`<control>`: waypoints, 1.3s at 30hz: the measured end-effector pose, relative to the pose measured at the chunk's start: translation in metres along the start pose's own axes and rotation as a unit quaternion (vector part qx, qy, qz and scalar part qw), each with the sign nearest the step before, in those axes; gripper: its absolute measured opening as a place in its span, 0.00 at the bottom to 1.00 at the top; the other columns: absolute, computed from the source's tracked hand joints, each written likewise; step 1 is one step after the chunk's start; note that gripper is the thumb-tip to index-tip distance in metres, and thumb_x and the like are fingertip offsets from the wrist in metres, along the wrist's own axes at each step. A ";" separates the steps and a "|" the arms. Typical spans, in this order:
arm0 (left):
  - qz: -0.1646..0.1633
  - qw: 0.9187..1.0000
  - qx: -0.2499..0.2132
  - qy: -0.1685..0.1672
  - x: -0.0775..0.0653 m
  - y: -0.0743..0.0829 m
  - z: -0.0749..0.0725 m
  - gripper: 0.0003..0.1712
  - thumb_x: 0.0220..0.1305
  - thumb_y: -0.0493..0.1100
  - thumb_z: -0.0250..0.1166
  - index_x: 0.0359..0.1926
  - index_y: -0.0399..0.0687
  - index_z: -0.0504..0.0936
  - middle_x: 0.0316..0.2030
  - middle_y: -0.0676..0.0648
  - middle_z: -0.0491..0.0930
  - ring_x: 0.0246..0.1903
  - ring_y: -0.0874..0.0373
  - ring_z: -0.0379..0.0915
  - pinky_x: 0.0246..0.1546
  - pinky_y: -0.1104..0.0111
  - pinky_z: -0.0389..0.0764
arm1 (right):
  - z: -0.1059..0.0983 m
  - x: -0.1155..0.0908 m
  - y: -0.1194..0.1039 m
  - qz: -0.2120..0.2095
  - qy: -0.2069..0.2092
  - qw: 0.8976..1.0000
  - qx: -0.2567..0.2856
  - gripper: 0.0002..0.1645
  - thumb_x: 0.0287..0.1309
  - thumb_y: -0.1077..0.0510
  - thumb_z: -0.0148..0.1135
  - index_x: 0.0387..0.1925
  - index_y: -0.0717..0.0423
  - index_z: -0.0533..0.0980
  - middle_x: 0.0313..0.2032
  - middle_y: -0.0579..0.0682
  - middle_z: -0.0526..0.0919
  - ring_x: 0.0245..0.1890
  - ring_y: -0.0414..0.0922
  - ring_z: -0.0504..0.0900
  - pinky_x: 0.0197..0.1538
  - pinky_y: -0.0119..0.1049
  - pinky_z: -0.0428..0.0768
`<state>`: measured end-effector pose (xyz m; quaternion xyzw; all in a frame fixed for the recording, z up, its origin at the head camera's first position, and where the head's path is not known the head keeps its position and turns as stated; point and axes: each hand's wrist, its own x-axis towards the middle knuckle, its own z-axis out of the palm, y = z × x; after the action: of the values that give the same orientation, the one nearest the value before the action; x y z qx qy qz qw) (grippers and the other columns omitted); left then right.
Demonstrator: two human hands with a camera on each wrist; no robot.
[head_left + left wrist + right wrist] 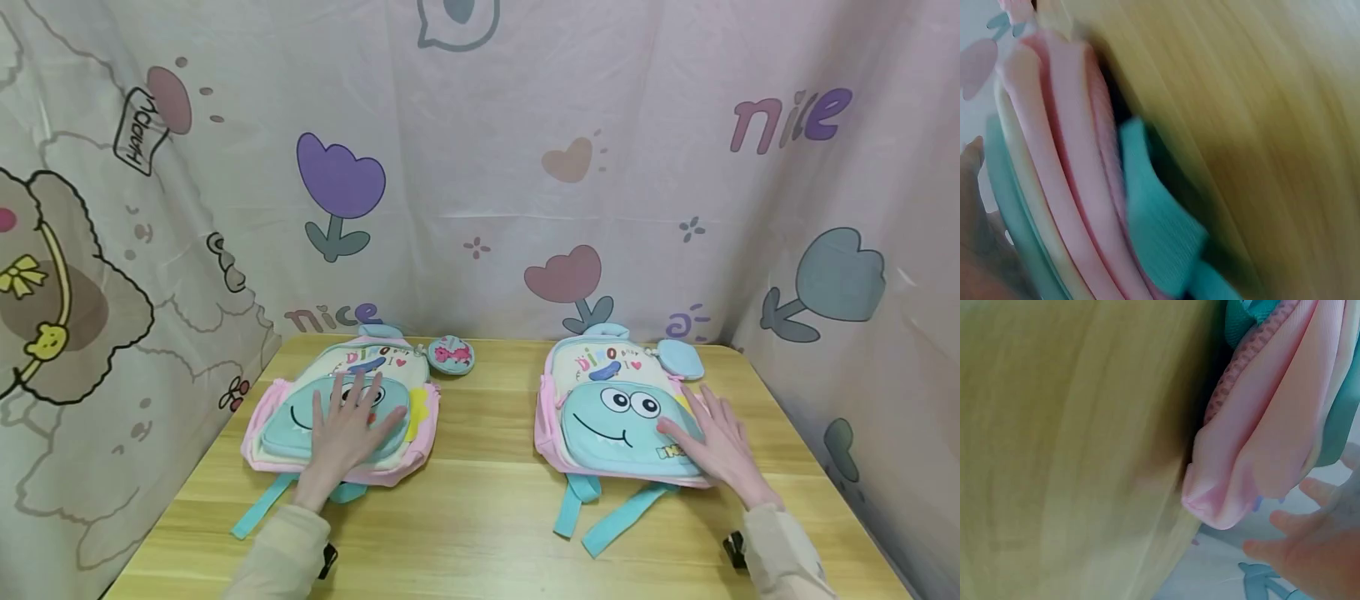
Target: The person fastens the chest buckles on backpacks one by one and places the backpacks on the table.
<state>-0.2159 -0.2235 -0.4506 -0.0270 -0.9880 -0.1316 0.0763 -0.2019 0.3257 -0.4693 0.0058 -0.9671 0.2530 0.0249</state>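
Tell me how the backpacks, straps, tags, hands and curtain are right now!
Left backpack, lying front up
Right backpack, lying front up
Straps, loose on the table
Left tag, pink picture showing
Right tag, plain blue showing
Left hand, spread over left backpack
Right hand, spread over right backpack's edge
Curtain, hanging, slightly creased

Bare left hand (pixel 347 435), left of centre in the head view: fingers extended and spread. Bare right hand (pixel 720 446), lower right: fingers extended, thumb apart. Beige cloth sleeves (pixel 281 550) enter from the bottom edge.
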 end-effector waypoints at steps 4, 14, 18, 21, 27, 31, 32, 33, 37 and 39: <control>0.013 1.000 0.003 -0.006 -0.001 0.017 0.007 0.50 0.67 0.76 0.49 0.79 0.54 0.55 0.80 0.40 0.48 0.79 0.34 0.31 0.74 0.33 0.32 | 0.001 0.001 0.009 -0.017 0.011 0.999 0.032 0.54 0.67 0.32 0.53 0.80 0.56 0.47 0.77 0.73 0.39 0.74 0.78 0.40 0.67 0.80 0.42; 0.049 0.998 -0.014 -0.029 -0.004 0.070 0.021 0.48 0.67 0.76 0.48 0.79 0.59 0.55 0.81 0.45 0.48 0.80 0.38 0.33 0.76 0.35 0.33 | -0.003 -0.001 0.021 0.005 -0.003 0.994 0.109 0.52 0.68 0.37 0.55 0.79 0.58 0.46 0.77 0.73 0.36 0.73 0.79 0.40 0.64 0.82 0.46; 0.067 0.996 -0.032 -0.045 -0.005 0.091 0.028 0.48 0.67 0.76 0.48 0.79 0.59 0.54 0.81 0.46 0.47 0.81 0.40 0.33 0.77 0.37 0.32 | -0.004 -0.002 0.025 0.030 -0.015 0.991 0.131 0.53 0.68 0.36 0.55 0.80 0.56 0.44 0.78 0.73 0.34 0.74 0.79 0.39 0.65 0.81 0.46; 0.079 0.994 -0.050 -0.052 -0.004 0.106 0.033 0.47 0.67 0.75 0.49 0.80 0.61 0.53 0.81 0.48 0.46 0.81 0.41 0.31 0.77 0.38 0.31 | -0.005 -0.002 0.027 0.051 -0.023 0.987 0.150 0.54 0.68 0.35 0.54 0.81 0.54 0.42 0.78 0.72 0.31 0.75 0.78 0.37 0.66 0.81 0.44; 0.112 0.989 -0.067 -0.067 0.002 0.130 0.044 0.46 0.68 0.76 0.48 0.79 0.63 0.55 0.81 0.49 0.46 0.81 0.42 0.30 0.77 0.38 0.32 | -0.006 -0.002 0.031 0.070 -0.023 0.980 0.183 0.52 0.69 0.36 0.56 0.80 0.56 0.45 0.78 0.73 0.36 0.74 0.76 0.43 0.70 0.76 0.50; 0.137 0.985 -0.064 -0.080 0.006 0.145 0.052 0.45 0.68 0.77 0.45 0.79 0.67 0.54 0.81 0.50 0.47 0.81 0.43 0.31 0.77 0.37 0.35 | -0.007 -0.001 0.033 0.085 -0.031 0.978 0.190 0.52 0.69 0.36 0.55 0.80 0.56 0.45 0.77 0.74 0.42 0.70 0.73 0.54 0.69 0.70 0.58; 0.141 0.984 -0.064 -0.085 0.007 0.149 0.053 0.45 0.68 0.77 0.44 0.79 0.68 0.53 0.81 0.51 0.46 0.81 0.44 0.31 0.77 0.38 0.35 | -0.007 -0.001 0.033 0.089 -0.034 0.977 0.188 0.52 0.69 0.36 0.55 0.80 0.56 0.45 0.77 0.74 0.42 0.69 0.72 0.56 0.68 0.68 0.60; 0.146 0.983 -0.065 -0.090 0.008 0.152 0.055 0.44 0.68 0.77 0.45 0.79 0.68 0.54 0.81 0.51 0.46 0.81 0.44 0.31 0.77 0.38 0.36 | -0.007 -0.001 0.034 0.093 -0.038 0.977 0.189 0.52 0.69 0.35 0.55 0.80 0.56 0.45 0.77 0.74 0.43 0.68 0.72 0.57 0.67 0.68 0.61; 0.161 0.979 -0.060 -0.110 0.012 0.166 0.062 0.44 0.68 0.77 0.44 0.79 0.70 0.52 0.82 0.53 0.44 0.82 0.46 0.31 0.78 0.40 0.37 | -0.008 -0.001 0.036 0.100 -0.051 0.976 0.186 0.53 0.69 0.35 0.56 0.80 0.57 0.45 0.76 0.74 0.44 0.68 0.71 0.59 0.65 0.65 0.63; 0.172 0.976 -0.061 -0.119 0.015 0.173 0.065 0.43 0.69 0.76 0.44 0.79 0.69 0.53 0.81 0.52 0.45 0.81 0.46 0.32 0.78 0.39 0.38 | -0.008 0.000 0.037 0.107 -0.059 0.975 0.186 0.54 0.69 0.35 0.56 0.80 0.56 0.45 0.76 0.75 0.46 0.68 0.70 0.59 0.64 0.62 0.65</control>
<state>-0.2274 -0.0394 -0.4663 -0.2167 -0.9606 -0.1728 -0.0217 -0.2020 0.3623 -0.4804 -0.0780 -0.8981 0.4286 -0.0604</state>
